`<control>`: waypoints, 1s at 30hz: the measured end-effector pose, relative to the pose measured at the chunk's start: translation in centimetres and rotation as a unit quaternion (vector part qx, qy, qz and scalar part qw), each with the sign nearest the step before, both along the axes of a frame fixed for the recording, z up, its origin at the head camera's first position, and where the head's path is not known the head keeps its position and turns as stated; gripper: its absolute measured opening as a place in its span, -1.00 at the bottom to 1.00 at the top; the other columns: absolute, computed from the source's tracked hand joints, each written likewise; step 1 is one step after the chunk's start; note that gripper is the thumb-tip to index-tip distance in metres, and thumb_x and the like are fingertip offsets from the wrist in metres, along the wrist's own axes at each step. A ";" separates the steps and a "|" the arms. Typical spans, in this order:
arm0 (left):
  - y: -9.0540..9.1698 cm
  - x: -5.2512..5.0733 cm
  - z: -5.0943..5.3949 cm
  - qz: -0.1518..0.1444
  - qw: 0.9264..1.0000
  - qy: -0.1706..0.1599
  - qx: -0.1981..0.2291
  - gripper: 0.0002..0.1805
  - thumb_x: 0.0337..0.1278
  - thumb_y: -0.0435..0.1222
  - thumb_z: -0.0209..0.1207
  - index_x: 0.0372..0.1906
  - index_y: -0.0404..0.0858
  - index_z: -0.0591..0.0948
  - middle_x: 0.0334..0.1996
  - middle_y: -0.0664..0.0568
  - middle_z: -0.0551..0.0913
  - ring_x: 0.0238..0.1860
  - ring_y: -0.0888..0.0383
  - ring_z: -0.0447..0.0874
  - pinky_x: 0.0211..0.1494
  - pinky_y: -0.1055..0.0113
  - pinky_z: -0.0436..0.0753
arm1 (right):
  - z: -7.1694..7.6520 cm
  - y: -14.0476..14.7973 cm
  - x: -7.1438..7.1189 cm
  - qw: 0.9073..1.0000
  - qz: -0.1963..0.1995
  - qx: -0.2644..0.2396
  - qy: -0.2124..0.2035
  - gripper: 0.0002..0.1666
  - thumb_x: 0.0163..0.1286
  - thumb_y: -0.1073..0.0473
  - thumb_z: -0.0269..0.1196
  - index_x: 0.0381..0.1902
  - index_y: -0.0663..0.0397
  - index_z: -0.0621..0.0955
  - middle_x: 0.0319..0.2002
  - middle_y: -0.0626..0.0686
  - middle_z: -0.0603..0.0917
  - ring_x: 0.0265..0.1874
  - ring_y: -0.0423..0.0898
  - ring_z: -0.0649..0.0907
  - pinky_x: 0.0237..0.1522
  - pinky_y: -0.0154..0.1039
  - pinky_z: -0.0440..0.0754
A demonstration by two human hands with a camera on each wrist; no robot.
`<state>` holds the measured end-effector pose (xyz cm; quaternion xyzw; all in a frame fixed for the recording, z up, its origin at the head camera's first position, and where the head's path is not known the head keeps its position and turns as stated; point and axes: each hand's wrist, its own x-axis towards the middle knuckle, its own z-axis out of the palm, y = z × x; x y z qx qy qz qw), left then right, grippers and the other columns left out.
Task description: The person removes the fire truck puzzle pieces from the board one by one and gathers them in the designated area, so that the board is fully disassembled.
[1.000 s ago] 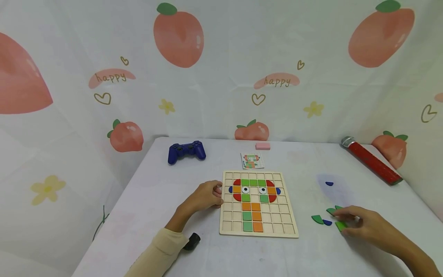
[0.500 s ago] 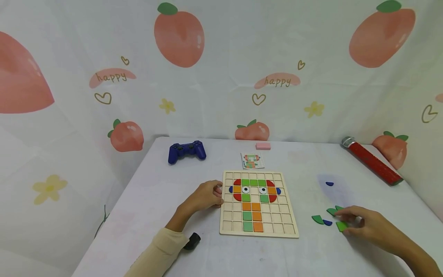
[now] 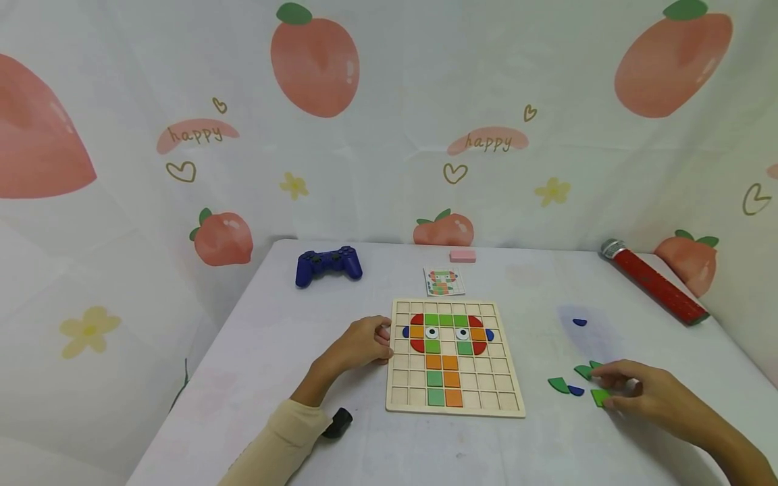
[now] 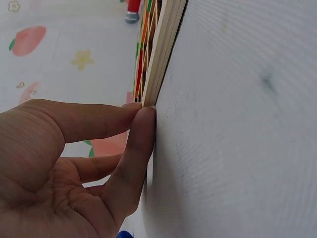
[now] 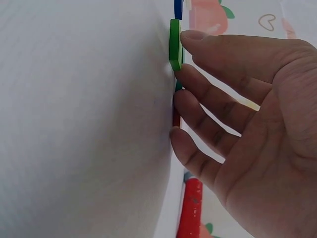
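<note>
My left hand [image 3: 360, 343] pinches the left edge of a wooden grid board [image 3: 401, 398] between thumb and a finger; the left wrist view shows the fingertips on the board's edge [image 4: 163, 49]. Red, green, orange and blue tiles with two eye discs form a figure on it. My right hand [image 3: 653, 398] rests low over the table, fingers loosely bent and apart. Its thumb tip is at a light green tile [image 3: 599, 397], seen edge-on as a green tile [image 5: 175, 44] in the right wrist view. Dark green pieces [image 3: 558, 385] and a blue half-round piece [image 3: 575, 391] lie nearby.
Behind the board lies a pattern card [image 3: 444, 281], with a pink block [image 3: 462, 256] beyond it. A blue game controller [image 3: 329, 265] is at the back left, a red microphone [image 3: 653, 280] at the back right. Another blue piece [image 3: 580, 322] lies farther back.
Almost nothing moves. The right hand shifts very slightly rightward relative to the pieces, while the left hand and the board stay in place.
</note>
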<state>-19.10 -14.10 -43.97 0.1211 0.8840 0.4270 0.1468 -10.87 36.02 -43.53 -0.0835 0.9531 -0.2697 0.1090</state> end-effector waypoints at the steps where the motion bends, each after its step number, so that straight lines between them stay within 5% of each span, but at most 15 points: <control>1: 0.0 0.0 0.0 0.000 1.000 0.000 0.000 -0.35 0.12 -0.42 0.44 0.34 -0.49 0.53 -0.20 -0.01 0.63 -0.22 0.14 0.60 -0.14 0.33 0.69 | 0.0 0.0 0.0 1.000 0.002 -0.001 0.006 -0.60 0.35 0.13 0.47 0.12 0.08 0.72 -0.14 -0.11 0.74 -0.27 -0.42 0.51 -0.29 -0.36 0.55; 8: 0.0 -0.1 0.0 0.003 1.000 -0.002 -0.002 -0.35 0.14 -0.42 0.43 0.35 -0.48 0.53 -0.20 0.00 0.62 -0.22 0.15 0.59 -0.14 0.34 0.69 | 0.0 0.2 0.0 1.000 0.003 0.002 0.022 -0.62 0.37 0.12 0.46 0.10 0.08 0.73 -0.18 -0.13 0.72 -0.28 -0.41 0.52 -0.29 -0.36 0.54; 15: 0.0 -0.1 0.0 0.002 1.000 -0.003 -0.002 -0.35 0.14 -0.42 0.43 0.35 -0.48 0.53 -0.21 0.00 0.62 -0.23 0.15 0.60 -0.17 0.34 0.68 | 0.4 0.4 -0.6 0.999 -0.042 0.032 0.006 -0.58 0.39 0.07 0.45 0.13 0.14 0.73 -0.19 -0.10 0.71 -0.31 -0.37 0.51 -0.30 -0.39 0.57; 24: 0.1 0.0 0.2 0.004 1.000 -0.009 -0.004 -0.35 0.15 -0.42 0.43 0.36 -0.48 0.53 -0.20 -0.01 0.62 -0.22 0.13 0.59 -0.15 0.33 0.69 | 0.3 1.3 -1.3 0.996 -0.063 0.060 0.026 -0.58 0.32 0.18 0.47 0.09 0.22 0.73 -0.10 0.05 0.71 -0.15 0.00 0.57 -0.32 -0.30 0.58; 30: 0.1 0.0 0.1 0.004 1.000 -0.008 -0.007 -0.34 0.14 -0.41 0.44 0.35 -0.47 0.53 -0.20 0.00 0.62 -0.22 0.14 0.59 -0.15 0.33 0.68 | 0.2 1.6 -1.4 0.996 -0.049 0.056 0.050 -0.59 0.29 0.18 0.49 0.09 0.16 0.74 -0.03 0.10 0.74 -0.11 0.03 0.59 -0.34 -0.35 0.54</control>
